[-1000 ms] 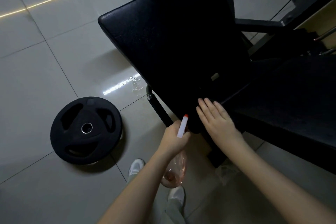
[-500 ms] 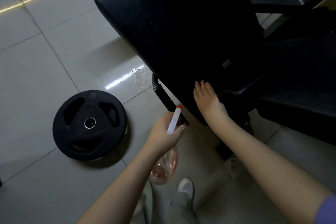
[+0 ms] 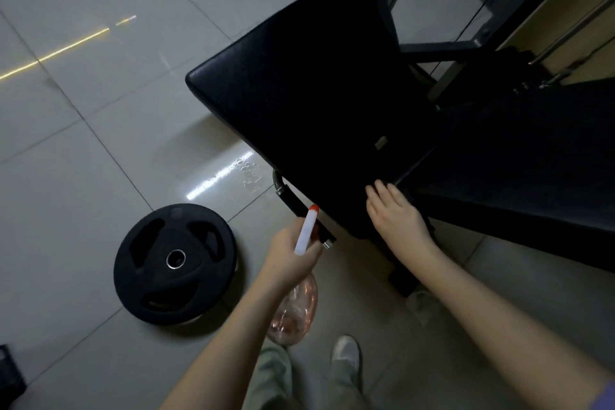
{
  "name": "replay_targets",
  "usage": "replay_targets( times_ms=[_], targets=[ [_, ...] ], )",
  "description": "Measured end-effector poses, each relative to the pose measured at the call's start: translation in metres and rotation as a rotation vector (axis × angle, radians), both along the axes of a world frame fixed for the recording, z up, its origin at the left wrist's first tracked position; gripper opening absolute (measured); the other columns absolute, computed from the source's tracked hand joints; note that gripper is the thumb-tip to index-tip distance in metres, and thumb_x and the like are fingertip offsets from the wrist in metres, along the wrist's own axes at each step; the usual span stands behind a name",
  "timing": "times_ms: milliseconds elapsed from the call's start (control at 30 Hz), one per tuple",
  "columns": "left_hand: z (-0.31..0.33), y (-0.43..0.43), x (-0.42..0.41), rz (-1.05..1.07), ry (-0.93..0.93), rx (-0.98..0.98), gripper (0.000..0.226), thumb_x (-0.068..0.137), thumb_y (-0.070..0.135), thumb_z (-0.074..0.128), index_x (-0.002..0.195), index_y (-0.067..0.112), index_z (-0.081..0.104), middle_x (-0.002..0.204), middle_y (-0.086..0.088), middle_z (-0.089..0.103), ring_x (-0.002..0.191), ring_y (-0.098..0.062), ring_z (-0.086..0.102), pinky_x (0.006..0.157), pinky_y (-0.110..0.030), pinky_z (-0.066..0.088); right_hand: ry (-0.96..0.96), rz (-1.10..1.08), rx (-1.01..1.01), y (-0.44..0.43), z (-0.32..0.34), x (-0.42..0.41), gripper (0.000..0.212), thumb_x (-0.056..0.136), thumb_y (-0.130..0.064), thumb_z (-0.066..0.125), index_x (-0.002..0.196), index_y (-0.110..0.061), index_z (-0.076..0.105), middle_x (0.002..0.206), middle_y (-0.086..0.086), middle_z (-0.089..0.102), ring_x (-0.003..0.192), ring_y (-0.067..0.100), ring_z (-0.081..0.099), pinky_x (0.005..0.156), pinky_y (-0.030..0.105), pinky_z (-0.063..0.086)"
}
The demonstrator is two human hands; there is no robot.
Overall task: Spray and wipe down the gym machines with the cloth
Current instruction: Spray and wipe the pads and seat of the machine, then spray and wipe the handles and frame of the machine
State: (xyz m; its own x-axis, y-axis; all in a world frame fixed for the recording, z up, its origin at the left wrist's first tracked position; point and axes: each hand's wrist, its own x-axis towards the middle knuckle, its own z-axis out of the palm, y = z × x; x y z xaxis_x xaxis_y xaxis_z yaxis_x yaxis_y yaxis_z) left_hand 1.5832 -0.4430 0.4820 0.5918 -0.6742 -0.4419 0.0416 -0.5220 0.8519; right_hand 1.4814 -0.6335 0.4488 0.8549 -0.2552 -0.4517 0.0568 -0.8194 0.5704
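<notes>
A black weight plate (image 3: 175, 264) lies flat on the tiled floor (image 3: 66, 150) at my left. Just right of it, my left hand (image 3: 293, 258) has its grip closed around a spray bottle (image 3: 294, 311), white nozzle up, pink body hanging below my fist. Further right, my right hand (image 3: 396, 213) lies flat with fingers loosely spread on the near edge of the black padded seat (image 3: 316, 93); a dark cloth (image 3: 421, 210) seems to lie under it, hard to make out.

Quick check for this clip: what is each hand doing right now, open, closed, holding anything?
Left hand: closed around the spray bottle.
Right hand: open, fingers flat on the black pad; any cloth beneath cannot be told.
</notes>
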Motion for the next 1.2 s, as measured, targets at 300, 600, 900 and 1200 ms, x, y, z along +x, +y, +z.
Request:
replay_targets(
  times_ms=[300,600,900,1200],
  targets=[
    [0.059,0.012,-0.005,0.007,0.046,-0.020,0.031,0.075,0.026,0.054,0.098,0.005,0.055,0.097,-0.025,0.059,0.079,-0.020,0.052,0.069,-0.028,0.040,-0.454,-0.440,0.484,0.024,0.062,-0.010,0.072,0.064,0.007,0.076,0.131,-0.006,0.053,0.142,0.014,0.044,0.129,0.030,0.044,0.107,0.038,0.035],
    [0.131,0.030,0.026,0.033,-0.017,-0.076,0.042,0.088,0.002,0.054,0.077,0.037,0.035,0.082,-0.004,0.047,0.076,-0.017,0.045,0.060,-0.019,0.035,-0.815,-1.156,1.214,0.050,0.129,0.012,0.052,0.099,-0.011,0.044,0.147,-0.022,0.028,0.150,0.004,0.032,0.136,0.022,0.032,0.106,0.030,0.031],
    [0.201,0.059,0.080,0.237,-0.041,-0.191,0.017,0.086,0.016,0.061,0.092,0.030,0.052,0.092,-0.006,0.060,0.083,-0.020,0.058,0.079,-0.041,0.052,-1.003,-1.163,1.530,0.065,0.220,0.092,0.046,0.099,-0.027,0.044,0.144,-0.028,0.032,0.145,0.004,0.037,0.130,0.024,0.039,0.102,0.037,0.037],
    [0.258,0.041,0.128,0.400,-0.154,-0.231,0.013,0.072,0.028,0.059,0.082,0.030,0.051,0.089,-0.011,0.060,0.082,-0.032,0.059,0.081,-0.045,0.053,-1.117,-0.950,1.829,0.030,0.284,0.201,0.040,0.098,-0.024,0.048,0.137,-0.017,0.045,0.128,0.004,0.056,0.117,0.018,0.053,0.103,0.036,0.042]
  ],
)
